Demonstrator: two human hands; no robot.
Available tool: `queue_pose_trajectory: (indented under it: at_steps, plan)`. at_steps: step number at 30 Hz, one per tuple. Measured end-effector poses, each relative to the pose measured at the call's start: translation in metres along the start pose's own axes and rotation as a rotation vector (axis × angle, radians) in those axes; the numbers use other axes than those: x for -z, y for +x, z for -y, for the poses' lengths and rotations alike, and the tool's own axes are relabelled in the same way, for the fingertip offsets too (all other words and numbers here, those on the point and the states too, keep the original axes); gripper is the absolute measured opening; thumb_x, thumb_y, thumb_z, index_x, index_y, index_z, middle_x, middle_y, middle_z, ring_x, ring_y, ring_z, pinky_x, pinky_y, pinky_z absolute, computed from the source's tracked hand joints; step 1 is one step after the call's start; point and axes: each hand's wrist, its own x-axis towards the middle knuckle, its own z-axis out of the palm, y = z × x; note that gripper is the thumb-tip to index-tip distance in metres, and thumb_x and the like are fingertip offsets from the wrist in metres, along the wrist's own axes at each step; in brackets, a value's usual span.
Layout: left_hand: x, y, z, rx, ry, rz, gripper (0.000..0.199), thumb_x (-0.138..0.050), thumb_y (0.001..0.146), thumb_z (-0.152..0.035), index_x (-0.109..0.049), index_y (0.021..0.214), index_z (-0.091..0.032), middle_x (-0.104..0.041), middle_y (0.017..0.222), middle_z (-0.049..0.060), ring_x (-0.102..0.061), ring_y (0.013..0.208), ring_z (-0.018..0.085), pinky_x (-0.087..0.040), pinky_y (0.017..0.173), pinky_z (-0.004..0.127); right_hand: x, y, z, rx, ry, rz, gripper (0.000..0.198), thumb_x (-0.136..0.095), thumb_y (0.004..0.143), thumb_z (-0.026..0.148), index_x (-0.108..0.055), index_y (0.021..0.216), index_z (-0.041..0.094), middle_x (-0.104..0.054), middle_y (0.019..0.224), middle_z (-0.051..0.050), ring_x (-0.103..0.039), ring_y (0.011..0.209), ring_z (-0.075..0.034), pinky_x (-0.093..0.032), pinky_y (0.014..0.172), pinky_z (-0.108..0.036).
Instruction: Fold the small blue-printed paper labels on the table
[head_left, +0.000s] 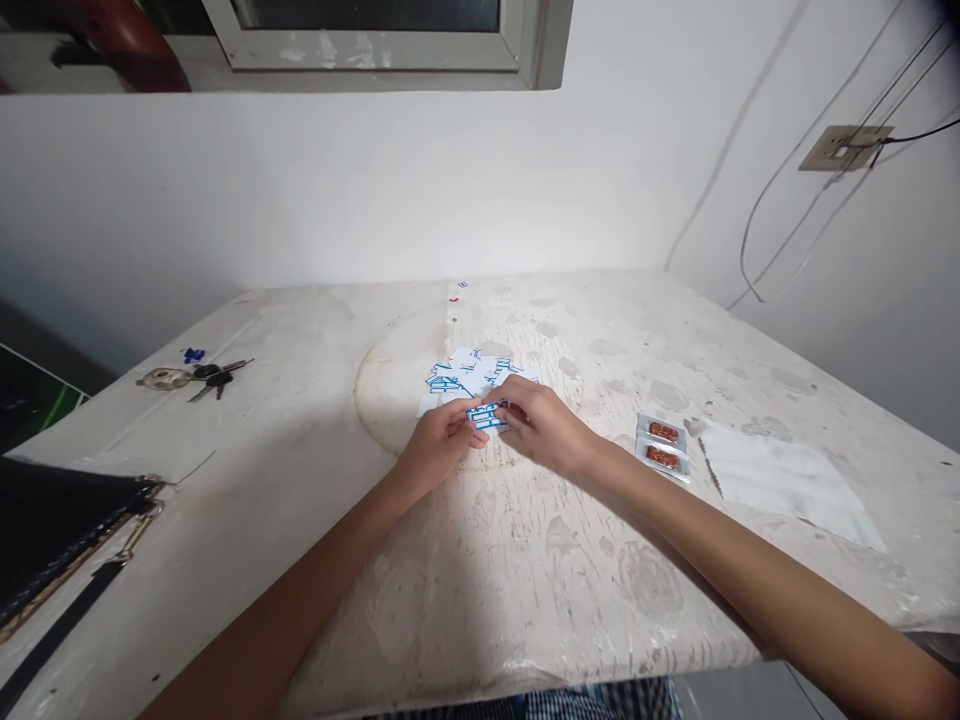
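Between my two hands, near the middle of the table, is a small white paper piece with blue printed lines (486, 416). My left hand (441, 436) pinches its left end between thumb and fingers. My right hand (544, 422) has its fingertips closed on the right end. Just beyond my hands lies a loose heap of white paper pieces with blue lines (469, 370), overlapping one another. The right hand hides part of that heap.
Keys on a ring (214, 377) lie at the left, with a black bag (60, 525) nearer me. To the right are a blister pack with two reddish-brown pieces (663, 446) and a white cloth or paper (787, 480). A wall socket (844, 148) with cables is at the upper right.
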Motion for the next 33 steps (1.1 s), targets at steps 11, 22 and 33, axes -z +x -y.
queue_pose_trajectory:
  at_steps: [11, 22, 33]
  plan:
    - [-0.006, -0.007, -0.004, -0.096, 0.144, -0.011, 0.035, -0.042, 0.081, -0.028, -0.052, 0.114, -0.018, -0.065, 0.077, 0.002, -0.063, 0.073, 0.016, -0.048, 0.064, 0.027, -0.002, -0.003, -0.001, -0.303, 0.315, 0.158, 0.019, -0.045, 0.079, 0.014, -0.052, 0.095, 0.020, -0.053, 0.082, -0.003, -0.046, 0.051, -0.008, -0.036, 0.048, -0.023]
    - [-0.006, -0.012, -0.002, -0.254, 0.471, 0.042, 0.023, -0.042, 0.079, -0.020, -0.051, 0.100, -0.023, -0.047, 0.057, -0.006, -0.042, 0.048, 0.010, -0.032, 0.048, 0.021, 0.015, -0.004, 0.009, -0.196, 0.087, 0.321, 0.011, -0.048, 0.070, 0.009, -0.049, 0.076, 0.019, -0.046, 0.060, 0.004, -0.039, 0.053, -0.008, -0.029, 0.051, -0.022]
    - [-0.007, -0.014, -0.002, -0.226, 0.416, 0.101, 0.022, -0.043, 0.078, -0.019, -0.046, 0.099, -0.022, -0.041, 0.058, -0.007, -0.042, 0.050, 0.009, -0.035, 0.050, 0.021, 0.021, -0.003, 0.010, -0.266, 0.097, 0.447, 0.015, -0.052, 0.068, 0.011, -0.047, 0.081, 0.019, -0.049, 0.062, 0.003, -0.043, 0.055, -0.010, -0.030, 0.052, -0.023]
